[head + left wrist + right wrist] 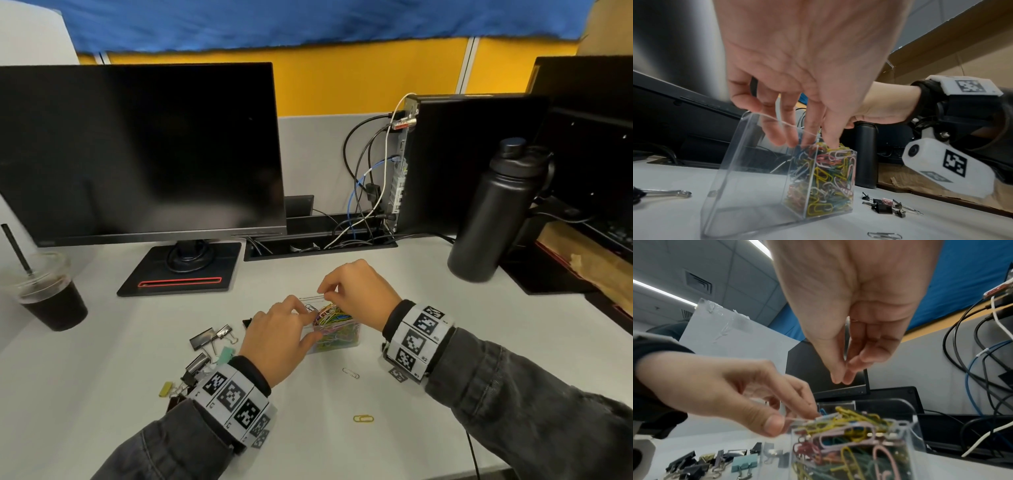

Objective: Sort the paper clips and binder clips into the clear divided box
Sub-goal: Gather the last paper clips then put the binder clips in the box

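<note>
The clear divided box [346, 337] stands mid-desk; one compartment is heaped with coloured paper clips [830, 178], the other [748, 170] is empty. My left hand [308, 322] grips the box at its top, thumb on the near wall and fingers over the rim beside the clips. Just above the heap hovers my right hand [840, 380], its thumb and forefinger tips pressed together with nothing showing between them. Several binder clips [212, 339] lie in a loose group left of the box. A silver paper clip [350, 372] and a yellow one [363, 418] lie on the desk near me.
A dark monitor [137, 150] on its stand fills the back left. An iced drink cup [51, 294] is at far left. A black bottle [496, 212], a small computer [472, 161] and a cable tray [318, 236] stand behind and to the right.
</note>
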`<state>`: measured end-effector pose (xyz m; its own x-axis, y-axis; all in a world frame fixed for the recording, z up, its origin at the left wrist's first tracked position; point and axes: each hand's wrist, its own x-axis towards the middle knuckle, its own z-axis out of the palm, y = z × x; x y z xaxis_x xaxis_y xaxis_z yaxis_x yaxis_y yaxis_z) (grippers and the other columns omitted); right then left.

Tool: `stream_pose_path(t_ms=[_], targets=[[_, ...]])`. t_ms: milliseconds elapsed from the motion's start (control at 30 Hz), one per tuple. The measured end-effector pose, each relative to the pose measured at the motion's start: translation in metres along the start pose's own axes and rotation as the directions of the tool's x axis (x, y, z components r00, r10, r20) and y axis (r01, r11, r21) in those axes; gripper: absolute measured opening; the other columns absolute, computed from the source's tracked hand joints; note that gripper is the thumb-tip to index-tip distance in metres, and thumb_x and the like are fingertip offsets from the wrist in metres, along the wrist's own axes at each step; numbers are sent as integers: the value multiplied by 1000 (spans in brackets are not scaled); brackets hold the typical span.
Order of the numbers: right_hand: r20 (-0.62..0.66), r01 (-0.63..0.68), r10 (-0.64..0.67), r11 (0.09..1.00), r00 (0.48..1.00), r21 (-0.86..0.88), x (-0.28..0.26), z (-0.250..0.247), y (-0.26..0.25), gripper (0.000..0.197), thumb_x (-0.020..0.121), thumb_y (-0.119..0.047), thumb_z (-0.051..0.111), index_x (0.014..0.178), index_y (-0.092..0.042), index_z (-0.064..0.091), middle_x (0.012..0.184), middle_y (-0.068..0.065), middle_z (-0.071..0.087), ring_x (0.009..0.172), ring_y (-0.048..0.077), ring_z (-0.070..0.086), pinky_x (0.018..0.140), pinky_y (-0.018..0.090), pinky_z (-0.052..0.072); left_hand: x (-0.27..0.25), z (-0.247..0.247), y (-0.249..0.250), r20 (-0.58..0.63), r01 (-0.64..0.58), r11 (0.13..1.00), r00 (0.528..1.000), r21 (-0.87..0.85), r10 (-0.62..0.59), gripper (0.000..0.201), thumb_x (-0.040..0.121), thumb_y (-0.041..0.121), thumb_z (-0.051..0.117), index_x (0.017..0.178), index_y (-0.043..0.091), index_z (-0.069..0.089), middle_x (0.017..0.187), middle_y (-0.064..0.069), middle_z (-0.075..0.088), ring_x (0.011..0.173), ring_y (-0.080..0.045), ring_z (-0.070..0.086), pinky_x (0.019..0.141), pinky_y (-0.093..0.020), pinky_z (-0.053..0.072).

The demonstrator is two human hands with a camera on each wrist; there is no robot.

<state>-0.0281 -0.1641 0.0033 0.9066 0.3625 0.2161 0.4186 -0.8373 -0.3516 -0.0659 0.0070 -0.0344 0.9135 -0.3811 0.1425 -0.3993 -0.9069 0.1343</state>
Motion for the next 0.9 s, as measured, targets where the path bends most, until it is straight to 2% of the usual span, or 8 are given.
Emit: stream_pose_path(t_ms=[133, 233, 300, 433, 500, 633, 733, 900], targets=[[-29, 24, -24, 1000, 999, -17, -21, -12, 4, 12, 89, -21, 61, 94, -23, 71, 87, -7, 61, 62, 2, 44, 60, 13, 34, -1, -2, -1, -29, 3, 998, 1000, -56, -5, 41, 93, 50, 44, 132, 36, 49, 123, 10, 48, 103, -10, 54, 79, -26, 43], [38, 7, -6, 1000, 999, -17, -44, -12, 2, 11, 86, -22, 61, 85, -20, 72, 80, -4, 67, 63, 6, 55, 62, 24, 50, -1, -6, -3, -120, 57, 987, 990, -148, -75, 35, 91, 48, 50, 122, 34, 56, 116, 15, 55, 94, -7, 59, 69, -22, 42], [158, -31, 40, 998, 987, -60, -57, -4, 1, 12, 84, -21, 63, 85, -16, 73, 83, 3, 70, 70, 19, 63, 67, 32, 56, 0, -4, -3, -125, 67, 986, 988, -151, -86, 38, 91, 46, 51, 126, 32, 53, 117, 13, 55, 96, -9, 60, 72, -25, 47], [371, -97, 155, 981, 916, -170, -69, 17, 2, 12, 81, -21, 67, 90, -14, 68, 96, 10, 62, 86, 29, 61, 68, 27, 49, 0, -1, 1, -89, 46, 994, 994, -95, -55, 48, 92, 46, 49, 136, 27, 43, 127, 8, 49, 102, -12, 59, 79, -29, 49], [422, -78, 159, 976, 892, -203, -69, 25, 3, 11, 80, -20, 68, 76, -15, 59, 90, 10, 54, 79, 29, 55, 56, 23, 37, -1, 2, 2, -84, 46, 994, 995, -102, -55, 48, 93, 46, 49, 136, 28, 41, 128, 8, 45, 105, -12, 58, 82, -31, 47], [461, -13, 107, 979, 881, -202, -65, 34, 3, 8, 83, -12, 63, 90, -12, 67, 104, 11, 61, 83, 29, 58, 64, 27, 37, 0, 6, 2, -80, 26, 987, 996, -160, -39, 45, 92, 40, 52, 134, 28, 43, 126, 8, 45, 107, -12, 56, 87, -32, 45], [503, 43, 66, 979, 862, -202, -64, 38, 5, 14, 87, -8, 53, 90, -11, 66, 104, 12, 59, 77, 26, 51, 62, 30, 38, 2, 8, 1, -77, 29, 984, 996, -176, -43, 44, 92, 39, 54, 133, 28, 43, 126, 8, 46, 107, -11, 55, 88, -32, 45], [506, 52, -3, 995, 863, -83, -69, 27, 4, 12, 87, -6, 49, 84, -13, 59, 76, -3, 49, 72, 21, 50, 54, 22, 34, -1, 10, -1, -58, -9, 992, 998, -129, 1, 41, 92, 39, 52, 131, 31, 46, 126, 9, 43, 113, -11, 47, 91, -30, 39]])
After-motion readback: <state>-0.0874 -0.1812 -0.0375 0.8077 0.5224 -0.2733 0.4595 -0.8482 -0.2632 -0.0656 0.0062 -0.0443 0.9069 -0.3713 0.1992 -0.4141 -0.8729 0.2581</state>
